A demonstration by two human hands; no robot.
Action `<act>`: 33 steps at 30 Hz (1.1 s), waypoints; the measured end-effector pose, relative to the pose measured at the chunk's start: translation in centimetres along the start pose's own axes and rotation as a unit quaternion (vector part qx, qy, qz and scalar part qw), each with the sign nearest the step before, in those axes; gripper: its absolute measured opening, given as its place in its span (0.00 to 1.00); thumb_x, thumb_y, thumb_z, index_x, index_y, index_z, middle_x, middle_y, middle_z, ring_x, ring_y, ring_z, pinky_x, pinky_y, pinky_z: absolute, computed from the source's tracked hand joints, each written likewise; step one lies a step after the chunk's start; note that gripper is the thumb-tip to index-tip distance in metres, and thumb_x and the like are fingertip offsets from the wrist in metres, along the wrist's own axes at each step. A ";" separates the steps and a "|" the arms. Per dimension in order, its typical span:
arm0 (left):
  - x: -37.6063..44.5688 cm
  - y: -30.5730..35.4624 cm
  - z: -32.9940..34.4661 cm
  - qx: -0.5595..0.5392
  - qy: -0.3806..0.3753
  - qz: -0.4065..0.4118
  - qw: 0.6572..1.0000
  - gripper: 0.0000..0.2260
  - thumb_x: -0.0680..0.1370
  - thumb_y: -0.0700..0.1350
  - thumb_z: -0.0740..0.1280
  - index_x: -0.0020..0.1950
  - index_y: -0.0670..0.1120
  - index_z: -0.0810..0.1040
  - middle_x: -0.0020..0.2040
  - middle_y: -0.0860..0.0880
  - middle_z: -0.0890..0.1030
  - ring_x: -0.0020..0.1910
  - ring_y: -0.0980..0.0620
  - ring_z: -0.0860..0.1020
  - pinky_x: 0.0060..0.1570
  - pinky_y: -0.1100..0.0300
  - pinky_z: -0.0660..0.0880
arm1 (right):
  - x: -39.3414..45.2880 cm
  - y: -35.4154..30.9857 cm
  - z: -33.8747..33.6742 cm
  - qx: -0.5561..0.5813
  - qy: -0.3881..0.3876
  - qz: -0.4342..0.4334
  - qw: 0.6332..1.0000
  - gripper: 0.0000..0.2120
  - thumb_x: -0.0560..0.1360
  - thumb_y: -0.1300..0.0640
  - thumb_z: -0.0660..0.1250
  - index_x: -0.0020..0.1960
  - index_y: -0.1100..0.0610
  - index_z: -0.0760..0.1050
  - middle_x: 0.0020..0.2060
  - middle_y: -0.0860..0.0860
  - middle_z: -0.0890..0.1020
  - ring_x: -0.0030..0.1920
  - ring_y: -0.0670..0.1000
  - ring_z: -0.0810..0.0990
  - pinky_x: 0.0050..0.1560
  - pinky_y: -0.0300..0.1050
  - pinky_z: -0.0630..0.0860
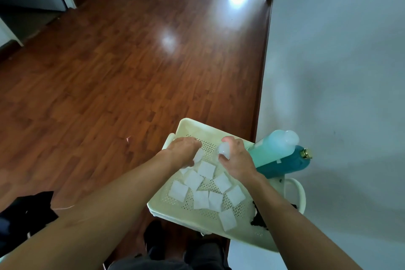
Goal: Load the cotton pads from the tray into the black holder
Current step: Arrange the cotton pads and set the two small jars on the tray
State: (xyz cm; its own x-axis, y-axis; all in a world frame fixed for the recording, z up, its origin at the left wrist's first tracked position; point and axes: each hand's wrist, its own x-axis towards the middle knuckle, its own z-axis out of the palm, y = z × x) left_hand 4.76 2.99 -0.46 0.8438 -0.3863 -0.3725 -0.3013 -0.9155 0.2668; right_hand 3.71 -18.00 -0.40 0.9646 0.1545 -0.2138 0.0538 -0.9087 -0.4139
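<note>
Nearest the camera, two bare forearms reach forward over a cream perforated plastic tray that juts off the edge of a white desk. Square white cotton pads lie scattered flat across the tray's holed floor, some overlapping at their corners, one lying apart near the tray's close edge. Under the right forearm, at the tray's right side, a dark black shape shows partly; whether it is the holder cannot be told, since the arm covers most of it. Beside it stands the curved rim of a white round container.

Farther along the tray, the left hand rests palm down with its fingers curled on a white pad at its fingertips; the grip looks pinched on that pad, though blur makes this uncertain. The right hand holds a small stack of white pads pinched between thumb and fingers.

Just beyond the right hand, a light turquoise plastic bottle with a pale cap leans over a darker teal bottle with a gold top.

Beyond the tray stretches a glossy reddish-brown wooden floor, with a pale wall along the right.
</note>
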 end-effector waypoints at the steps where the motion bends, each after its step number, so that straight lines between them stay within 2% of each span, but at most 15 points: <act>1: 0.0 0.0 0.0 0.001 0.001 -0.001 1.000 0.23 0.73 0.46 0.78 0.65 0.43 0.77 0.59 0.45 0.80 0.54 0.44 0.80 0.54 0.50 0.78 | 0.5 -0.1 0.1 -0.014 -0.008 -0.002 1.000 0.21 0.75 0.53 0.71 0.65 0.48 0.66 0.59 0.52 0.71 0.44 0.50 0.75 0.44 0.42 0.71; 7: 0.1 0.1 0.4 0.002 0.011 -0.007 1.000 0.23 0.72 0.46 0.78 0.65 0.44 0.77 0.60 0.45 0.80 0.55 0.44 0.80 0.55 0.50 0.78 | 2.6 -0.7 0.3 -0.082 -0.030 -0.017 0.996 0.22 0.74 0.54 0.73 0.64 0.52 0.68 0.57 0.52 0.74 0.45 0.51 0.77 0.45 0.43 0.74; 10: 0.1 0.0 0.4 0.001 0.009 -0.008 1.000 0.23 0.73 0.46 0.78 0.65 0.44 0.76 0.60 0.45 0.80 0.56 0.44 0.80 0.56 0.50 0.77 | 3.2 -1.0 0.1 -0.124 -0.036 -0.066 0.989 0.22 0.74 0.56 0.73 0.65 0.54 0.70 0.57 0.52 0.73 0.49 0.53 0.79 0.45 0.45 0.74; 15: 0.1 0.1 0.2 -0.006 0.005 -0.011 1.000 0.22 0.73 0.46 0.78 0.64 0.44 0.77 0.59 0.46 0.81 0.54 0.44 0.80 0.56 0.50 0.77 | 4.4 -0.9 -1.2 -0.239 -0.059 -0.113 0.962 0.20 0.75 0.61 0.69 0.66 0.52 0.74 0.57 0.53 0.76 0.55 0.54 0.74 0.54 0.49 0.76; 19: 0.0 0.2 0.3 -0.009 0.009 -0.011 1.000 0.22 0.72 0.45 0.79 0.64 0.45 0.77 0.58 0.46 0.81 0.54 0.45 0.80 0.54 0.51 0.78 | 4.8 -0.7 -2.3 -0.318 -0.089 -0.126 0.936 0.20 0.74 0.67 0.70 0.63 0.52 0.76 0.55 0.52 0.76 0.53 0.53 0.74 0.53 0.49 0.77; 23: 0.0 0.3 0.2 -0.008 0.009 -0.008 1.000 0.22 0.72 0.45 0.79 0.64 0.45 0.77 0.58 0.46 0.81 0.54 0.45 0.80 0.55 0.51 0.78 | 4.7 -0.3 -2.8 -0.367 -0.115 -0.111 0.916 0.17 0.75 0.66 0.69 0.62 0.53 0.78 0.55 0.53 0.75 0.54 0.54 0.73 0.56 0.51 0.75; 27: 0.0 0.3 0.1 -0.005 0.006 -0.007 1.000 0.22 0.72 0.45 0.79 0.63 0.45 0.77 0.58 0.46 0.81 0.54 0.45 0.80 0.55 0.51 0.78 | 4.2 0.2 -3.0 -0.385 -0.119 -0.093 0.911 0.16 0.76 0.64 0.68 0.63 0.53 0.79 0.57 0.53 0.75 0.56 0.54 0.73 0.58 0.50 0.74; 33: 0.0 0.2 -0.3 0.000 -0.012 -0.006 1.000 0.23 0.73 0.45 0.78 0.64 0.45 0.76 0.58 0.46 0.81 0.54 0.45 0.80 0.54 0.51 0.79 | 3.1 0.7 -2.9 -0.366 -0.096 -0.111 0.919 0.18 0.76 0.65 0.67 0.63 0.52 0.79 0.59 0.53 0.74 0.58 0.54 0.72 0.62 0.51 0.72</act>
State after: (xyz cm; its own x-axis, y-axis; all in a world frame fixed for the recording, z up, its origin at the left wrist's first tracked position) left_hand 4.83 2.80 -0.18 0.8367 -0.3776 -0.3966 -0.2907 -0.9201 0.2626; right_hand 7.43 -19.28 1.18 0.8495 0.3694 -0.3767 0.4708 -0.8531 0.2250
